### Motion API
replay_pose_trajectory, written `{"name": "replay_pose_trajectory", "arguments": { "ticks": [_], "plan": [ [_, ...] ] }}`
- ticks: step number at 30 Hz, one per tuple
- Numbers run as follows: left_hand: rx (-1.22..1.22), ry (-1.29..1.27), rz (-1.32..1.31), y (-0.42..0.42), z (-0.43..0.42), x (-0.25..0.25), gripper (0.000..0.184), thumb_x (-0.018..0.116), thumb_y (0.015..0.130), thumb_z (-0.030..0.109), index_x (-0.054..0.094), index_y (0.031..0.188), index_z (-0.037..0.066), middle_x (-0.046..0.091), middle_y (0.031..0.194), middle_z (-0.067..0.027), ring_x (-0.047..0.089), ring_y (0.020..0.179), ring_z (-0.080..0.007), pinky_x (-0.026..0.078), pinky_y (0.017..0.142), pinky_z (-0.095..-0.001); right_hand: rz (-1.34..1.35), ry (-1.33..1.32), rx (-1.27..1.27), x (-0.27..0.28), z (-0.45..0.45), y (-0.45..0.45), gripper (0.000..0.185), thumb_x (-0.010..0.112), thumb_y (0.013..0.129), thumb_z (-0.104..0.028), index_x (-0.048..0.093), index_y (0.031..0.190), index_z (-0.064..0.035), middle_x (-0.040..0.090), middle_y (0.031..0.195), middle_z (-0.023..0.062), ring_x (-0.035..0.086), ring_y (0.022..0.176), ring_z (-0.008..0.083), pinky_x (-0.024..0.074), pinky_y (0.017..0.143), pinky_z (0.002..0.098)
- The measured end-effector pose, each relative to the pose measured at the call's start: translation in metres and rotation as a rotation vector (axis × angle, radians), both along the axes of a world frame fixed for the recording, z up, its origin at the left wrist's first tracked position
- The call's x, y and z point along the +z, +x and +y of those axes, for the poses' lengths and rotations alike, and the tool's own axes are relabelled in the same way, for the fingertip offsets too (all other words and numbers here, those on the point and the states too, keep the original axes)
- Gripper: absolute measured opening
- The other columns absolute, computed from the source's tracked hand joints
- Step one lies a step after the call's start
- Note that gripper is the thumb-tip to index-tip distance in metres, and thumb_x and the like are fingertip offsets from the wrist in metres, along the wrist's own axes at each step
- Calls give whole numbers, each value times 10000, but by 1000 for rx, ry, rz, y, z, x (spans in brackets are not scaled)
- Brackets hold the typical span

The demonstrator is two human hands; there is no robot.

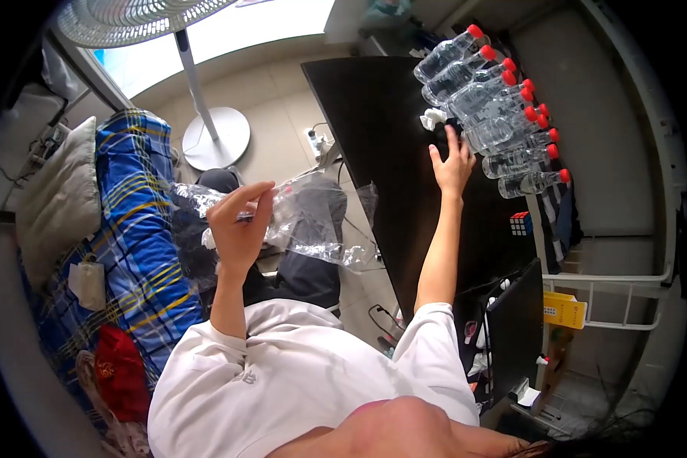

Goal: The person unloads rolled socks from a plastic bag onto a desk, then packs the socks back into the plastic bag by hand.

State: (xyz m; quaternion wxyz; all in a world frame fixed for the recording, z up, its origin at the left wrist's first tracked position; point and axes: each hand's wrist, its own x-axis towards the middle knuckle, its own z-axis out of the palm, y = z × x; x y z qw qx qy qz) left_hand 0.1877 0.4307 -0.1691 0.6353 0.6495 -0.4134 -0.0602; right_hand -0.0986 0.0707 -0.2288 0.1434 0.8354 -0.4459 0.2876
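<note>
My left hand [242,221] is raised over my lap, its fingers pinched on a clear plastic bag [309,214] that spreads over my legs. Over the black desk [374,130], my right hand [455,164] reaches forward with its fingers apart, close beside a small black item [448,136]. Whether the fingertips touch that item is hard to tell. A crumpled white piece [433,118] lies just beyond it. Several clear bottles with red caps [504,130] stand along the desk's far edge, right of my right hand.
A colourful cube [520,224] sits near a black monitor [515,332] on the right. To the left is a bed with a blue plaid cover [133,206]. A white fan base [216,139] stands on the tiled floor. A power strip [313,141] is beside the desk.
</note>
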Motion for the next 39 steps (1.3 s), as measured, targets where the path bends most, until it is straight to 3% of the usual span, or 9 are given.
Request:
{"name": "replay_pose_trajectory", "arguments": {
  "ticks": [7,9,13,16,19,23,28,36,39],
  "plan": [
    [31,-23,97,6,5,-9,145,740,870,-26,790,1002,5,767,812,-84,697,681,-90,527,617,-217,-218,502,94,35,8,2,436,794,834,-239,654,1238,-153,723,999,146,694,927,318,531,822,442],
    [25,-28,104,6,4,-9,144,740,873,-22,791,1005,6,768,815,-86,697,685,-89,528,623,-217,-602,933,257,83,32,16,468,788,824,-251,661,1239,-74,705,928,52,655,778,121,518,651,270],
    [-12,-20,68,5,5,-9,141,743,879,-15,790,1011,7,777,843,-96,703,692,-98,531,635,-216,-419,1240,783,174,95,30,424,713,818,-164,653,1212,-19,702,942,36,655,793,109,511,647,242],
    [-5,-11,51,7,4,-8,145,735,884,-20,789,1016,8,779,854,-100,707,701,-108,529,636,-220,102,1100,998,188,138,64,379,739,805,-236,708,1127,-39,730,887,110,710,759,220,557,719,327],
    [-7,-28,42,6,5,-3,143,728,894,-20,786,1022,7,779,860,-100,709,711,-119,529,652,-233,405,1022,752,177,177,99,433,802,794,-311,730,1162,-94,752,875,157,739,794,307,571,773,361],
    [27,-46,3,8,6,-4,141,720,909,-10,783,1033,6,779,871,-101,712,734,-128,522,677,-241,494,891,833,140,203,130,639,806,834,-472,640,1362,-155,764,1041,154,747,883,315,580,800,391],
    [67,-30,17,14,11,-5,143,718,907,-10,781,1035,6,774,867,-99,702,735,-123,511,677,-238,586,1118,785,126,203,139,629,779,812,-567,700,1291,-167,772,1026,86,733,921,290,563,812,396],
    [66,-69,34,15,8,-6,156,718,894,-26,779,1034,6,776,871,-100,696,728,-116,509,673,-232,473,939,962,126,210,134,176,765,868,-244,825,1022,-182,738,953,24,691,887,235,544,795,359],
    [49,-70,52,15,9,-5,154,719,890,-36,775,1028,1,770,864,-105,701,736,-130,512,678,-236,414,946,1129,130,197,127,174,762,870,-198,826,1031,-183,737,948,16,684,904,234,533,815,349]
  ]
}}
